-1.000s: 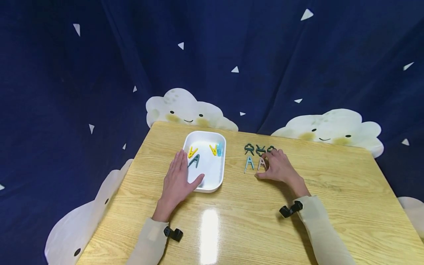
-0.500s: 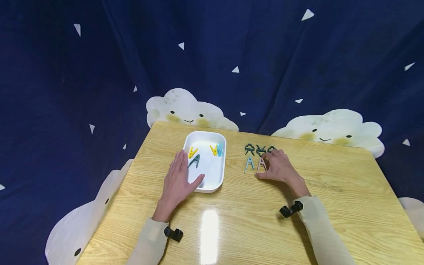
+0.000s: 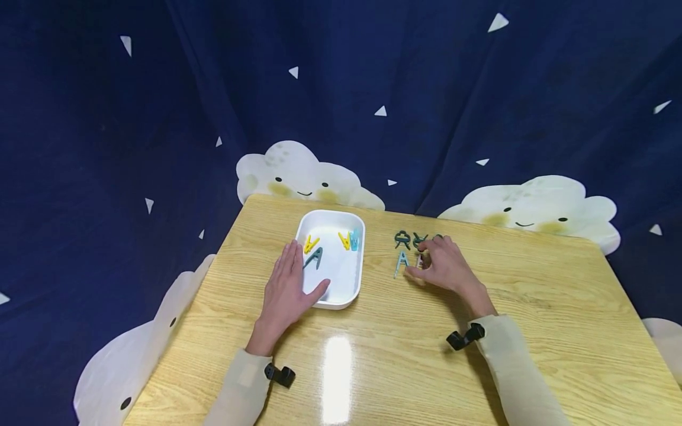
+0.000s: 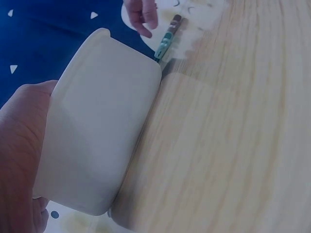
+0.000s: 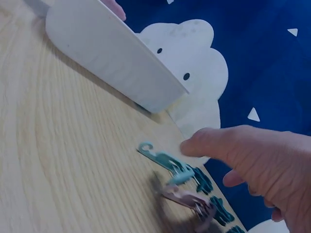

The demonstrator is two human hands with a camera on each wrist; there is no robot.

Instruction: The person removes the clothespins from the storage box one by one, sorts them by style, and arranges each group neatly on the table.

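Along the left side of the smooth white tray [image 3: 346,290], the left hand [image 3: 288,290] lies with fingers straight, thumb spread over the near end, no grip on anything. Right of the tray, the right hand [image 3: 450,266] arches, thumb and fingers parted, nothing pinched, around an A-shaped pink clip [image 5: 184,196]; a pale-blue clip [image 5: 163,159] lies nearer the tray on the wood-grained bench [image 3: 559,331].

A person's bare right hand [image 3: 447,269] has edged leftward, its thumb now just beside the light-blue, A-shaped plastic clothespin [image 3: 402,259], hiding more of the pale-pink, A-shaped plastic clothespin [image 3: 420,260] than half a second ago.
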